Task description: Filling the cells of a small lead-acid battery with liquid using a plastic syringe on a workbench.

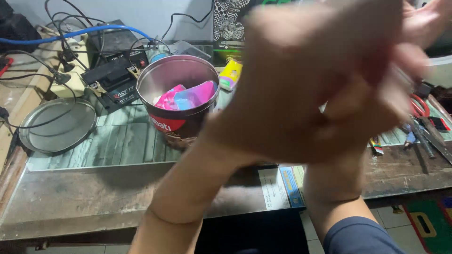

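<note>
Blurring close to the camera, the left hand (301, 80) and right hand (376, 94) press together above the table (94, 197); whether their fingers hold anything cannot be told. Nearest, just left of them, stands an open round metal tin (176, 101) holding pink and blue plastic packets (186, 98). Its round metal lid (57, 125) lies further left, beside black batteries (110, 82) with cables.

Round metal lid (57, 126) lies left of two black batteries (113, 70)

Two bare forearms fill the view, both hands blurred. The right arm (339, 197) wears a dark blue sleeve (360, 237) at the near edge; the left arm (183, 197) is unsleeved.
</note>
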